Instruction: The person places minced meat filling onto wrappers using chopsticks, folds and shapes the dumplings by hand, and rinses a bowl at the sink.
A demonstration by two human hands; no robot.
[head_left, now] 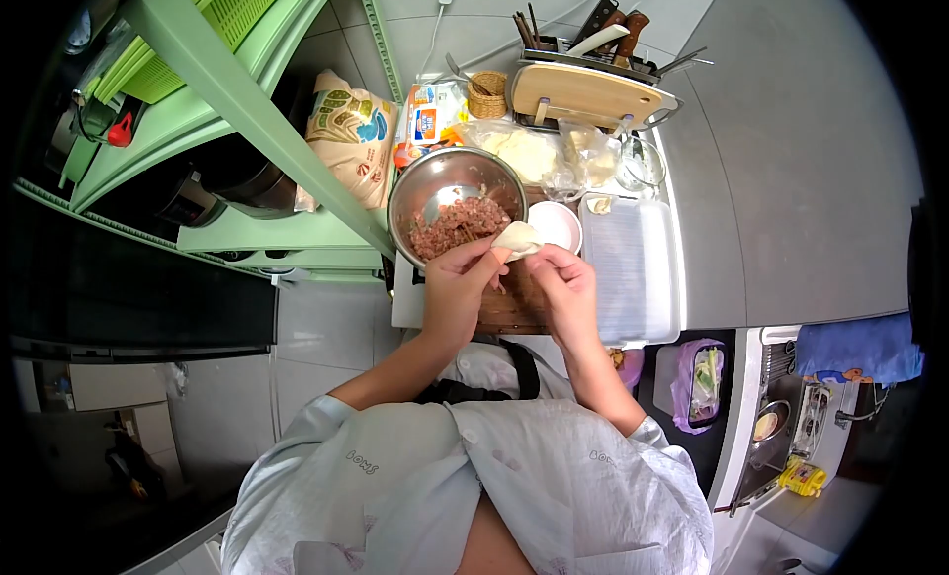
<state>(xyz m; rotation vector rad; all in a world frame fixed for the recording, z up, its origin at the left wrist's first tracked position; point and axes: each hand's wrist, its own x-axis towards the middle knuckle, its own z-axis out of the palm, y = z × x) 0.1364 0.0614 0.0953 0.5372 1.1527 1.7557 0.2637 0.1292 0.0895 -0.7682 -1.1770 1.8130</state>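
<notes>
Head view: pinching a folded dough wrapper from opposite sides, left hand and right hand nearly closed at fingertips, likely to support soft, pliable edges evenly. Beyond left hand, probably for short reach: round, shiny steel bowl of coarse, moist minced meat. Right of right hand: translucent, rectangular plastic container.

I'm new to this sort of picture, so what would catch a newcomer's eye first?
Probably the steel bowl of minced meat near the centre, with pale dough pinched between left hand and right hand by its rim. Next, perhaps, the green shelving at the left and the knives at the top.
</notes>
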